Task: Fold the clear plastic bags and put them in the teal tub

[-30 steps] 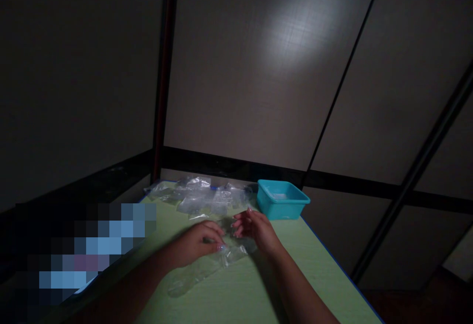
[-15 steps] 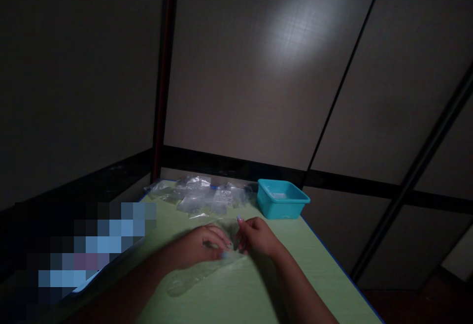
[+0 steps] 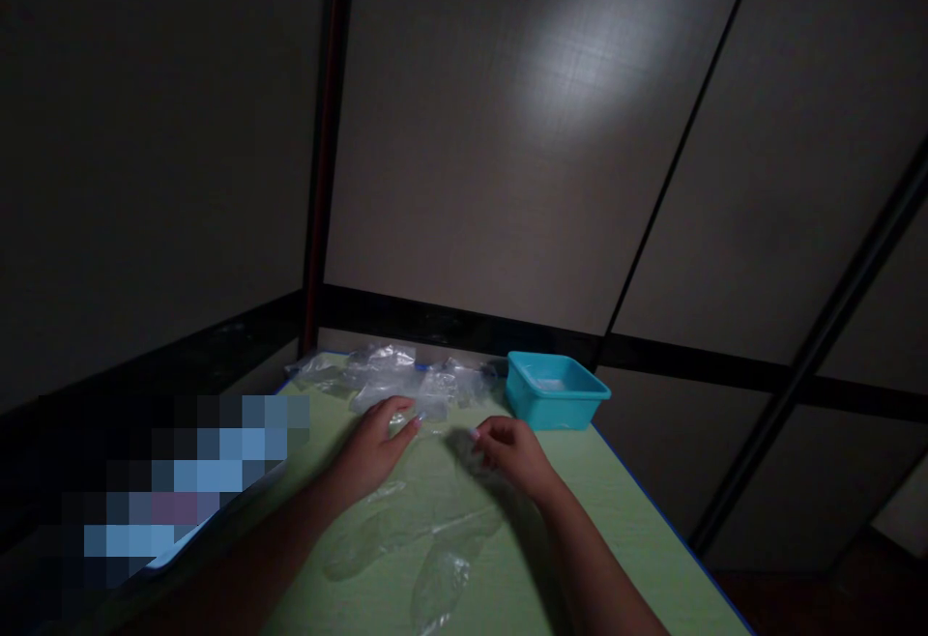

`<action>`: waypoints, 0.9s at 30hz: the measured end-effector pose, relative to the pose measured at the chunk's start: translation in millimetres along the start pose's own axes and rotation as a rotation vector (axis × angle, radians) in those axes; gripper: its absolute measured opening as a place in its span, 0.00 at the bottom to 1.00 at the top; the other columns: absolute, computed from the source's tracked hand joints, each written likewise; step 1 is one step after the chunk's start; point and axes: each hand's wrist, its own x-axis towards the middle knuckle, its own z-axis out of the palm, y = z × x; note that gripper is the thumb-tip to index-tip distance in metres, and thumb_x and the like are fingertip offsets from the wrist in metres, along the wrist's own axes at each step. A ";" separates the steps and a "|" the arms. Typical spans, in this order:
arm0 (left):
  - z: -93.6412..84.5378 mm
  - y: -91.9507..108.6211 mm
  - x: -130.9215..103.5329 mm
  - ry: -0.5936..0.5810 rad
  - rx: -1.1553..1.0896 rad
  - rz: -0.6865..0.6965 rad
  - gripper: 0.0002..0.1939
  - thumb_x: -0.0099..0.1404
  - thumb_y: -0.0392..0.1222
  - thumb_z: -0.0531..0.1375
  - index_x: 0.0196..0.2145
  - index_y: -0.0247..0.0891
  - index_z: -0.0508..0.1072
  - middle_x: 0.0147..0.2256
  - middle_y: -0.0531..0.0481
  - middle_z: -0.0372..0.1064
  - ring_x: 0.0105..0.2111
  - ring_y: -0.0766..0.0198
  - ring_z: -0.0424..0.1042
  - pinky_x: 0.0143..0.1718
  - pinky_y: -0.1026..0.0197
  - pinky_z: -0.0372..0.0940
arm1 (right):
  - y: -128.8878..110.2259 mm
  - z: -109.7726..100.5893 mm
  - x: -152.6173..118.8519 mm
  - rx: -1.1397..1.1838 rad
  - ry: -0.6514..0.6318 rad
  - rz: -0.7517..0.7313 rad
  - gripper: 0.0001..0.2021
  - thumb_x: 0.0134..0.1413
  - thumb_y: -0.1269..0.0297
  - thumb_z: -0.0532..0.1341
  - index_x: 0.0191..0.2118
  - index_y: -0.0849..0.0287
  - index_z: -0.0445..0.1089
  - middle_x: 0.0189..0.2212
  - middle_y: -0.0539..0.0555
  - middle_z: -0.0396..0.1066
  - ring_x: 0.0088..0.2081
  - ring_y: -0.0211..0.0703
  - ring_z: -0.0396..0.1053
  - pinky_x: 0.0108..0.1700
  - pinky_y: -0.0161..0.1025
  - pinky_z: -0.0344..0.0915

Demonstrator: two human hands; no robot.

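Note:
Clear, thin plastic [image 3: 442, 573] lies spread and wrinkled on the green tabletop, reaching from between my hands toward the front. My left hand [image 3: 373, 452] is over its left side, thumb and fingers apart, holding nothing. To the right, my right hand [image 3: 511, 452] has its fingers curled in a pinch; whatever is between the fingertips is too small and dim to tell. Several crumpled clear plastic bags [image 3: 388, 375] lie along the far edge, just beyond my left hand.
A turquoise basin [image 3: 555, 409] stands at the far right corner of the green table [image 3: 616, 539], with something pale inside. Dark-framed panels [image 3: 471, 133] rise behind the table. A pixelated bluish area covers the left side.
My left hand has moved up and left, away from my right hand, and opened. More of the clear plastic now shows spread toward the front. My right hand has shifted slightly right.

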 end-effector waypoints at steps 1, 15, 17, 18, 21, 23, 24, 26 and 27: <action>0.2 -0.2 -0.4 0.003 0.019 -0.002 0.14 0.60 0.47 0.53 0.42 0.39 0.65 0.44 0.47 0.65 0.46 0.59 0.63 0.51 0.55 0.55 | 1.8 -1.0 1.7 -0.054 0.061 -0.055 0.18 0.46 0.50 0.58 0.26 0.63 0.69 0.24 0.54 0.70 0.24 0.40 0.66 0.26 0.36 0.62; -4.1 -4.2 6.6 0.113 0.039 -0.119 0.18 0.63 0.51 0.43 0.38 0.39 0.65 0.38 0.47 0.67 0.44 0.59 0.65 0.48 0.56 0.57 | 10.9 11.4 -9.3 -0.627 -0.397 -0.025 0.28 0.55 0.50 0.49 0.60 0.45 0.42 0.62 0.54 0.36 0.62 0.49 0.32 0.55 0.62 0.25; -6.7 0.4 6.7 0.129 0.021 -0.176 0.19 0.63 0.52 0.42 0.37 0.39 0.66 0.39 0.45 0.67 0.45 0.58 0.65 0.48 0.56 0.58 | 7.7 9.0 -9.5 -0.629 -0.413 -0.024 0.29 0.54 0.48 0.49 0.60 0.45 0.41 0.62 0.55 0.35 0.62 0.49 0.31 0.55 0.62 0.25; -7.7 1.7 6.9 0.139 0.011 -0.202 0.20 0.63 0.52 0.41 0.37 0.39 0.66 0.40 0.44 0.67 0.46 0.57 0.64 0.48 0.56 0.58 | 6.3 7.5 -9.6 -0.625 -0.425 -0.019 0.30 0.53 0.48 0.50 0.60 0.45 0.41 0.62 0.55 0.34 0.62 0.50 0.31 0.55 0.62 0.25; -8.8 0.0 7.8 0.178 -0.031 -0.275 0.22 0.64 0.52 0.39 0.39 0.38 0.67 0.44 0.43 0.66 0.48 0.56 0.63 0.49 0.57 0.57 | 2.5 3.5 -10.2 -0.615 -0.474 0.008 0.34 0.50 0.46 0.53 0.60 0.44 0.40 0.62 0.55 0.32 0.62 0.52 0.29 0.55 0.63 0.25; -8.1 -5.6 8.7 0.200 -0.069 -0.316 0.24 0.65 0.52 0.38 0.43 0.37 0.66 0.47 0.42 0.65 0.49 0.57 0.62 0.51 0.57 0.55 | 0.0 1.4 -11.0 -0.610 -0.505 0.020 0.36 0.48 0.46 0.55 0.60 0.44 0.40 0.62 0.55 0.31 0.62 0.52 0.29 0.54 0.63 0.24; -7.4 -9.3 9.2 0.207 -0.088 -0.324 0.25 0.65 0.52 0.37 0.44 0.36 0.66 0.48 0.41 0.64 0.50 0.57 0.62 0.52 0.57 0.55 | -1.4 0.6 -11.5 -0.605 -0.520 0.023 0.36 0.47 0.46 0.56 0.60 0.43 0.40 0.62 0.55 0.31 0.62 0.52 0.28 0.54 0.64 0.24; -6.0 -17.1 10.0 0.210 -0.126 -0.313 0.27 0.65 0.53 0.36 0.47 0.35 0.65 0.50 0.41 0.63 0.50 0.58 0.62 0.52 0.57 0.54 | -4.6 -0.8 -12.7 -0.588 -0.546 0.023 0.37 0.46 0.47 0.58 0.60 0.42 0.41 0.62 0.55 0.31 0.62 0.52 0.28 0.54 0.64 0.22; -5.3 -20.5 10.2 0.209 -0.144 -0.304 0.28 0.65 0.54 0.36 0.47 0.35 0.64 0.50 0.41 0.62 0.50 0.58 0.62 0.52 0.57 0.55 | -6.3 -1.3 -13.3 -0.577 -0.558 0.021 0.37 0.45 0.48 0.59 0.60 0.41 0.41 0.62 0.54 0.31 0.62 0.52 0.28 0.54 0.64 0.21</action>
